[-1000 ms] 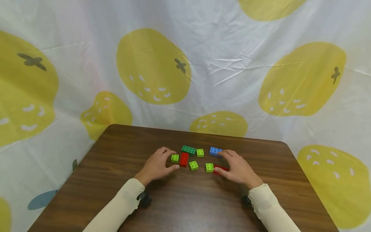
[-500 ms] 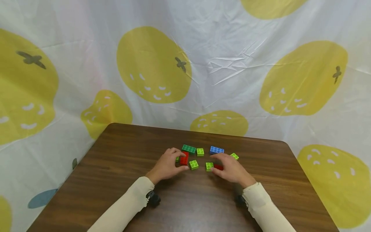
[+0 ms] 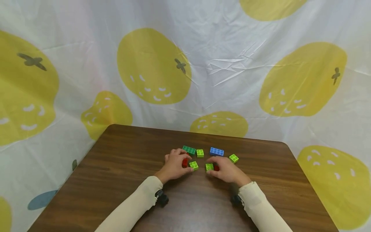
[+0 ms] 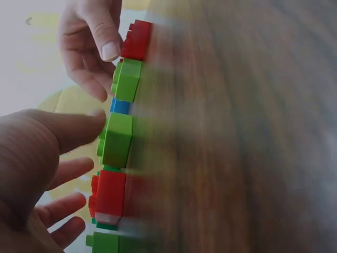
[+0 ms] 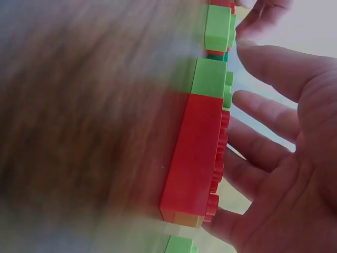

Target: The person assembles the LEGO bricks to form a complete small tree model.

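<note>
My left hand [image 3: 174, 165] hovers over the upright red brick [image 3: 185, 162], covering part of it. Its thumb and index finger reach either side of a lime brick [image 3: 193, 165], fingers gently bent around nothing. In the left wrist view, the thumb tip is right by the studs of that lime brick [image 4: 118, 139]. My right hand [image 3: 226, 169] is over a long red brick [image 5: 195, 153], mostly hidden from the head view. Its thumb and index finger spread about another lime brick [image 3: 209, 167], which abuts the red one. In the right wrist view its fingers lie loosely above the studs.
Behind the hands lie a dark green brick [image 3: 189, 149], a lime brick [image 3: 200, 153] and a blue brick [image 3: 216, 151]. Another lime brick [image 3: 233, 158] sits beyond the right hand. The brown wooden table [image 3: 130, 161] ends at a lemon-print curtain [image 3: 220, 80].
My left hand has moved right, over the red brick, hiding the leftmost lime brick. My right hand has shifted left, uncovering the blue brick and the lime brick at right. The visible bricks stay put.
</note>
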